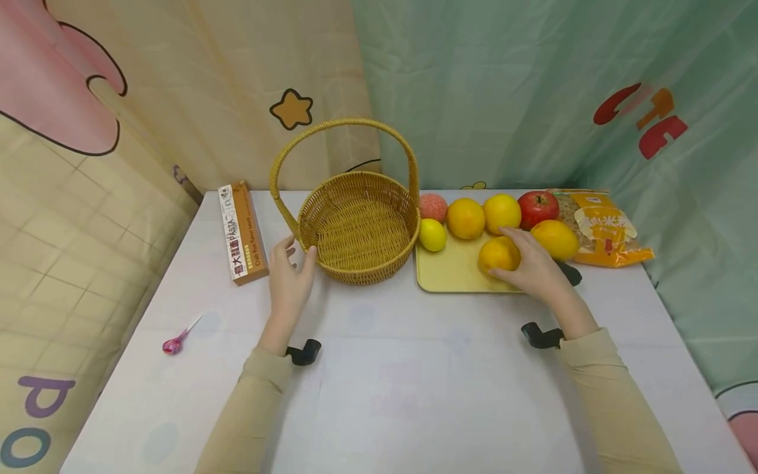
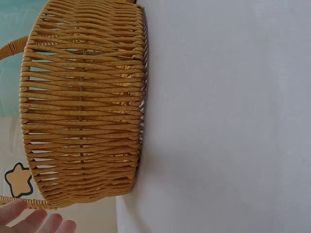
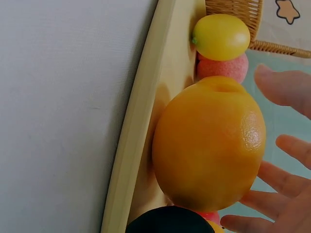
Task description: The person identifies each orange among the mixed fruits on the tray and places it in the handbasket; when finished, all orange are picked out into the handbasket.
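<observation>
My right hand (image 1: 535, 266) reaches round an orange (image 1: 496, 257) at the front of the yellow tray (image 1: 450, 280). In the right wrist view its fingers (image 3: 279, 206) spread beside the orange (image 3: 209, 145), and the thumb stands off from it. My left hand (image 1: 291, 280) is at the left side of the wicker basket (image 1: 358, 263), fingers loosely bent near the rim and the foot of the handle. The left wrist view shows the basket wall (image 2: 82, 107) with fingertips (image 2: 36, 221) low at the left. Nothing lies inside the basket.
On the tray are a lemon (image 1: 432, 235), a pink fruit (image 1: 433, 207), two more round orange-yellow fruits (image 1: 465, 218), a red apple (image 1: 537, 209) and a mango-like fruit (image 1: 556, 239). An orange food bag (image 1: 610, 230) lies right; a pasta box (image 1: 244, 230) and lollipop (image 1: 174, 344) lie left.
</observation>
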`<state>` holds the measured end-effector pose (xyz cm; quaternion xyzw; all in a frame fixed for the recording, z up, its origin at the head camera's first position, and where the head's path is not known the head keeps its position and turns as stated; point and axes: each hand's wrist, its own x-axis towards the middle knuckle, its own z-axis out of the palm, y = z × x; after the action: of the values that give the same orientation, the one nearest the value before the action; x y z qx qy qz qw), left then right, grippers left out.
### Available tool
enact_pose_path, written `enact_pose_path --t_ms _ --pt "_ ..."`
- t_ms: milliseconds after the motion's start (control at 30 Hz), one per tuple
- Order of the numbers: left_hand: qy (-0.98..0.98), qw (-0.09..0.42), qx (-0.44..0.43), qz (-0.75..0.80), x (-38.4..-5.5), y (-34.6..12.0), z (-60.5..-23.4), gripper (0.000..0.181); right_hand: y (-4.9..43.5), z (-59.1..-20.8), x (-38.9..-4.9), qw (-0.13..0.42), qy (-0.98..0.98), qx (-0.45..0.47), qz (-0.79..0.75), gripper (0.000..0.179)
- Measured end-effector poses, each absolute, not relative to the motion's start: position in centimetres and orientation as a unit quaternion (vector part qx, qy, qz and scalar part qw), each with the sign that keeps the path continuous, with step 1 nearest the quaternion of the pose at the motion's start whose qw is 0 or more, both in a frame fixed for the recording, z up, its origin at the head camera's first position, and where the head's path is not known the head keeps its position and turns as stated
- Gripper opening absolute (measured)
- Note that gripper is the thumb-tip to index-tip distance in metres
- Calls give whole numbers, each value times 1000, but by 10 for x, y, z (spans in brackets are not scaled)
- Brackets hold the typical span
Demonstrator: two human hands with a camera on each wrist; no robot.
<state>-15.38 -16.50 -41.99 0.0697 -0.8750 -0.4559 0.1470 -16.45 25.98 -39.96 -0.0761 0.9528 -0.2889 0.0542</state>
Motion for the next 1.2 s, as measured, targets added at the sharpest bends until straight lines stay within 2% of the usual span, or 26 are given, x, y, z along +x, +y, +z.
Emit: enact_pose_path --t_ms 200,333,500,800,1200 --pt "-848 80 93 -516 -160 -166 -428 63 260 -403 -167 75 954 -81 -279 82" --pt "-826 58 105 -551 -164 -165 -431 63 259 -406 -169 87 956 -79 -269 82" --pt "-804 57 116 -581 -166 -164 -432 63 258 -409 -171 83 962 -89 -245 83" --pt "-755 39 144 -638 -178 -167 -435 63 255 -415 -174 20 969 -105 -223 75" --pt "-734 50 149 -661 -184 -166 -438 60 246 -420 -176 -21 956 -65 -284 75"
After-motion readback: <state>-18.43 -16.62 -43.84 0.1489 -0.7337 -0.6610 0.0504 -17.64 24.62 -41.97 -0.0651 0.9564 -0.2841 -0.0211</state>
